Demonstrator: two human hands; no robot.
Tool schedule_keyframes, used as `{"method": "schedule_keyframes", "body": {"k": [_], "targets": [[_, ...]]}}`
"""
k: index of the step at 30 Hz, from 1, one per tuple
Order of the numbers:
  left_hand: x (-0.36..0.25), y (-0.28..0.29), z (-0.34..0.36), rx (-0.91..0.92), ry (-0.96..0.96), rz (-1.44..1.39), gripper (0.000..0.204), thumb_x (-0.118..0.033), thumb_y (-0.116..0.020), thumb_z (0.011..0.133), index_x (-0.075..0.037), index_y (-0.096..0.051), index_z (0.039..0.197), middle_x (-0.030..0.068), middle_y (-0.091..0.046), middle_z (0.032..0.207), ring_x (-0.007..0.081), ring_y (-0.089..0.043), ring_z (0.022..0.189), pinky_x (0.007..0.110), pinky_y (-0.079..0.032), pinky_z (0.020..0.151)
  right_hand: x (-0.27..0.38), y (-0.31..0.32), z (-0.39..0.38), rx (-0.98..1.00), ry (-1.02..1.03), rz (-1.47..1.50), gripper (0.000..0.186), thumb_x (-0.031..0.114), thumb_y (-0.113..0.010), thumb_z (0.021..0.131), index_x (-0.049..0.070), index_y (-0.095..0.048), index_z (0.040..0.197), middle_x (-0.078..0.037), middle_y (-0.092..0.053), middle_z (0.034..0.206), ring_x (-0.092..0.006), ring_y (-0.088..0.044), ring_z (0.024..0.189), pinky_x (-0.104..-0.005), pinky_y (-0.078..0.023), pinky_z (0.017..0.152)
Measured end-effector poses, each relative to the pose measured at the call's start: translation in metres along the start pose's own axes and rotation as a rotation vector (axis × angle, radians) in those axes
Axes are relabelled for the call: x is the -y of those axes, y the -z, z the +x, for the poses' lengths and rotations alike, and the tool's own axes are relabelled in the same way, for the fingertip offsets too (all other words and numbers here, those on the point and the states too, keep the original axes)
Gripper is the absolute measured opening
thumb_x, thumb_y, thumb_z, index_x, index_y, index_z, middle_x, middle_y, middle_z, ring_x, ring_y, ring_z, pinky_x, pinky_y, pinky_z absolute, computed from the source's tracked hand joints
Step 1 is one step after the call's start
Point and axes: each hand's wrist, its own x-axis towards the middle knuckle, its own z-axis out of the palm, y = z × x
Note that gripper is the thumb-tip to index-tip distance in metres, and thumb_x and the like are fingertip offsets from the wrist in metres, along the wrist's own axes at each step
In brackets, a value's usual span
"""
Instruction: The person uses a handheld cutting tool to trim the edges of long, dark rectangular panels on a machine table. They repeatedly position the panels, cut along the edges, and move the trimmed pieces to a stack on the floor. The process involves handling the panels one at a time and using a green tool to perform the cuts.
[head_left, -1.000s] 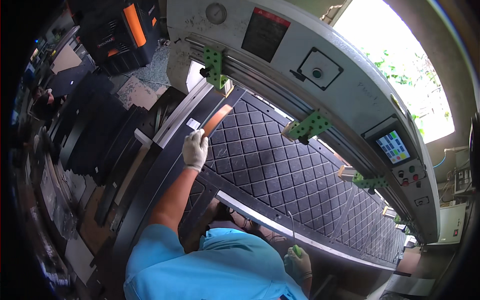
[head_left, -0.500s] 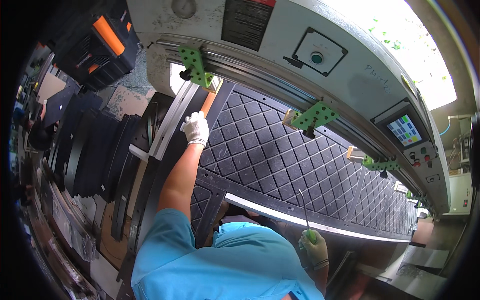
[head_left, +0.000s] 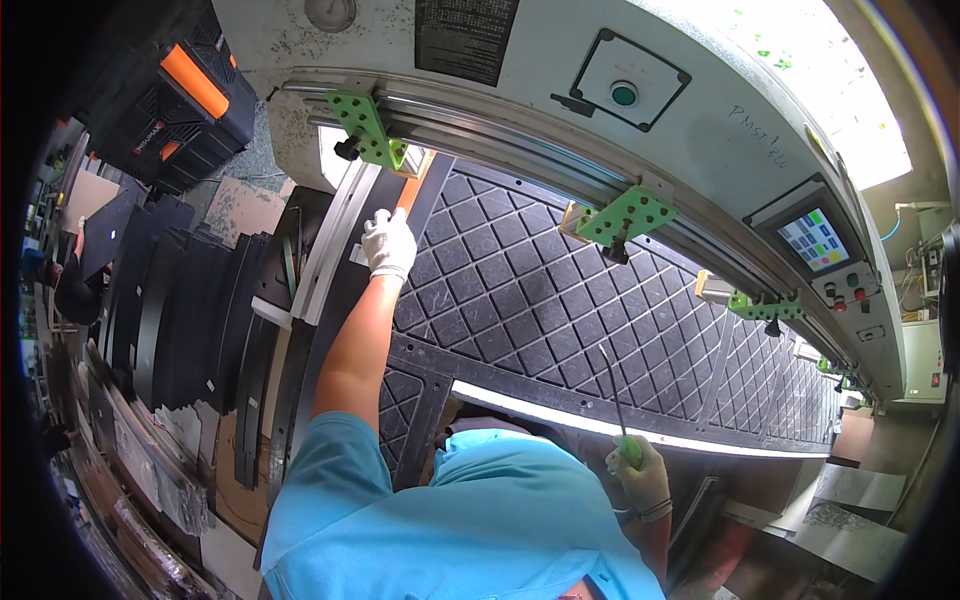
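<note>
My gloved left hand (head_left: 390,243) has its fingers curled over an orange strip (head_left: 412,188) lying along a long dark board (head_left: 434,180) at the left of the machine bed. The strip's far end reaches under a green perforated bracket (head_left: 365,130) with a black knob, which partly hides it. A pale aluminium profile (head_left: 335,240) runs beside the board. My gloved right hand (head_left: 642,478), lower right, grips a green-handled tool (head_left: 630,450) with a long thin rod pointing up over the black grid-patterned bed (head_left: 530,290).
The grey machine beam (head_left: 680,120) carries more green brackets (head_left: 628,215) and a touchscreen (head_left: 808,238). At left are stacked dark panels (head_left: 175,310), a black-and-orange case (head_left: 175,110) and a co-worker (head_left: 75,290) at the far edge. Metal sheets (head_left: 855,495) lie at lower right.
My left hand has moved forward with the orange strip, which now lines up with the board under the bracket. My right hand with the tool has risen slightly. The view has shifted.
</note>
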Motion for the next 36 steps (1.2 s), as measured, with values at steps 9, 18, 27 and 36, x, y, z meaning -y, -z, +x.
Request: {"method": "schedule_keyframes", "body": {"k": [9, 18, 27, 36], "targets": [[-0.005, 0.02, -0.002, 0.119, 0.092, 0.011, 0.031, -0.016, -0.061, 0.1, -0.021, -0.067, 0.13, 0.0132, -0.063, 0.12, 0.0376, -0.064, 0.113, 0.052, -0.057, 0.091, 0.054, -0.011, 0.015, -0.124, 0.285, -0.289, 0.031, 0.013, -0.075, 0.097, 0.001, -0.066, 0.125, -0.01, -0.073, 0.088, -0.0146, -0.071, 0.078, -0.0328, -0.058, 0.073], [-0.001, 0.012, 0.0, 0.135, 0.114, 0.003, 0.032, -0.018, -0.059, 0.103, -0.022, -0.067, 0.134, 0.0131, -0.063, 0.122, 0.037, -0.064, 0.115, 0.051, -0.057, 0.092, 0.182, -0.044, 0.056, -0.315, 0.747, -0.336, 0.055, 0.01, -0.067, 0.1, 0.004, -0.054, 0.153, -0.01, -0.073, 0.091, -0.0218, -0.075, 0.079, -0.0364, -0.06, 0.071], [-0.007, 0.018, 0.001, 0.157, 0.122, 0.016, 0.034, -0.017, -0.058, 0.104, -0.021, -0.066, 0.136, 0.0133, -0.062, 0.124, 0.0377, -0.063, 0.118, 0.052, -0.056, 0.095, 0.25, -0.053, 0.093, -0.415, 0.913, -0.541, 0.057, 0.009, -0.063, 0.102, 0.005, -0.053, 0.157, -0.019, -0.076, 0.114, -0.0247, -0.078, 0.093, -0.035, -0.06, 0.081], [-0.003, 0.019, -0.002, 0.137, 0.119, -0.021, 0.033, -0.017, -0.057, 0.103, -0.02, -0.066, 0.135, 0.0143, -0.062, 0.123, 0.0376, -0.063, 0.115, 0.052, -0.055, 0.094, 0.252, -0.066, 0.104, -0.565, 0.964, -0.742, 0.062, 0.013, -0.066, 0.098, 0.017, -0.051, 0.158, -0.014, -0.071, 0.093, -0.033, -0.073, 0.075, -0.0438, -0.06, 0.067]]}}
